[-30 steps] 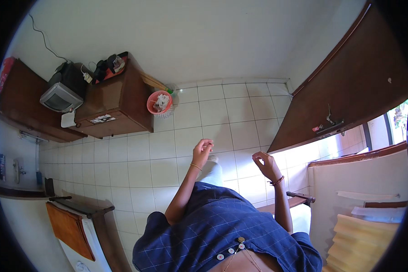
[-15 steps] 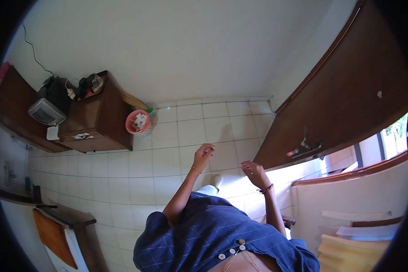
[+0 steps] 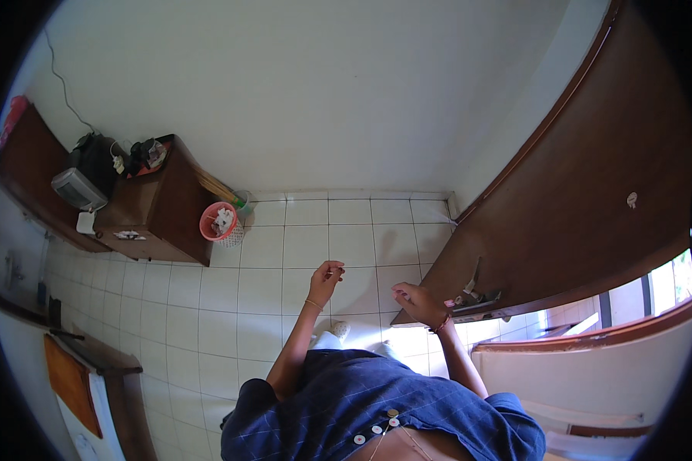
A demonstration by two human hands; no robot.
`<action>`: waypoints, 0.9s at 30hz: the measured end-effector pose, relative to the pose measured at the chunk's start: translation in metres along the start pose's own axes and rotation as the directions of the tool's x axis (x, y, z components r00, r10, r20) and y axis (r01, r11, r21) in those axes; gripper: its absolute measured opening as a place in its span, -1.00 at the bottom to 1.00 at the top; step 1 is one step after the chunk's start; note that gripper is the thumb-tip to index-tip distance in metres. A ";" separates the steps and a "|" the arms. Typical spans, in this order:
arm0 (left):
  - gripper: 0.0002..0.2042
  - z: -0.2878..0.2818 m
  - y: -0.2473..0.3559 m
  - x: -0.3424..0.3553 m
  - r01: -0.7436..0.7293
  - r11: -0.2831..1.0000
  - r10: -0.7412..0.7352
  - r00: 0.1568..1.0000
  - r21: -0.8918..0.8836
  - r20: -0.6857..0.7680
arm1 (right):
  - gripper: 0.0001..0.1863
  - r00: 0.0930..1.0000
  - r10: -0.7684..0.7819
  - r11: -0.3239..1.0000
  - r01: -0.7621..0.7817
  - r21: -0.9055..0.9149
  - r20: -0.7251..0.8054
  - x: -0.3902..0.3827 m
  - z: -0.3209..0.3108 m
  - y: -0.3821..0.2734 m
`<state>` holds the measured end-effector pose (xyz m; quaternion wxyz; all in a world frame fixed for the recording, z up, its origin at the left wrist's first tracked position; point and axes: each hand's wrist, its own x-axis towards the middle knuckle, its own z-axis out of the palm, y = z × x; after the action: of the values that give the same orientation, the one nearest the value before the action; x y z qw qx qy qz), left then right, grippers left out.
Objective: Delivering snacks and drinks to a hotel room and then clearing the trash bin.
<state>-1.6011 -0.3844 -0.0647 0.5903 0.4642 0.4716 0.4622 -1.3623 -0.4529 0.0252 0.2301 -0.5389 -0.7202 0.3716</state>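
Note:
My left hand (image 3: 327, 282) hangs in the air over the tiled floor, fingers loosely curved and apart, with nothing seen in it. Level with it on the right, my right hand (image 3: 420, 303) has its fingers stretched toward the left and looks to hold nothing. Behind the right hand stands a dark brown wooden door (image 3: 561, 192), swung open. Its metal handle (image 3: 475, 283) is just to the right of that hand, and I see no contact between them. A thin bracelet circles each wrist.
A brown cabinet (image 3: 178, 211) stands at the left, with a small grey-fronted appliance (image 3: 81, 189) beside it. Next to the cabinet is a pink-rimmed waste basket (image 3: 208, 223) with white scraps inside. Bright light enters past the door. A pale wall (image 3: 284, 92) rises ahead; white tiles (image 3: 265, 288) cover the floor.
The view has shifted, and the door's handle edge now appears closer to my right hand. Both hands keep much the same pose, lower in the picture.

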 end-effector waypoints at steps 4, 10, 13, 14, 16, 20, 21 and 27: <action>-0.87 0.029 -0.005 -0.019 -0.014 1.000 0.014 0.999 0.001 -0.040 | -0.66 0.992 -0.070 0.997 0.072 -0.015 0.100 -0.009 -0.019 0.022; -0.87 0.104 -0.020 -0.063 -0.034 0.994 -0.007 0.933 -0.108 -0.359 | -0.49 0.960 -0.147 0.989 0.137 0.060 0.238 -0.052 -0.053 0.026; -0.87 0.141 -0.035 -0.097 -0.064 0.974 -0.028 0.919 -0.218 -0.394 | -0.51 0.913 -0.198 0.976 0.151 0.155 0.358 -0.076 -0.064 0.038; -0.87 0.151 -0.037 -0.105 -0.045 0.980 -0.030 0.932 -0.195 -0.362 | -0.52 0.896 -0.220 0.975 0.208 0.074 0.385 -0.079 -0.072 0.040; -0.87 0.162 -0.038 -0.123 -0.008 0.989 -0.036 0.955 -0.147 -0.293 | -0.54 0.886 -0.274 0.962 0.255 0.100 0.374 -0.090 -0.074 0.046; -0.88 0.166 -0.030 -0.150 0.008 0.997 -0.030 0.954 -0.072 -0.299 | -0.58 0.867 -0.259 0.965 0.219 0.142 0.426 -0.102 -0.081 0.051; -0.88 0.165 -0.030 -0.155 0.005 0.998 -0.025 0.950 -0.064 -0.311 | -0.60 0.865 -0.278 0.960 0.232 0.158 0.417 -0.104 -0.079 0.055; -0.89 0.164 -0.039 -0.196 0.019 0.996 -0.052 0.924 -0.092 -0.378 | -0.62 0.811 -0.340 0.939 0.268 0.213 0.476 -0.125 -0.059 0.060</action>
<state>-1.4606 -0.6007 -0.0582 0.5155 0.3312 0.5650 0.5526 -1.2435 -0.5462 0.0236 0.1256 -0.2830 -0.8048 0.5064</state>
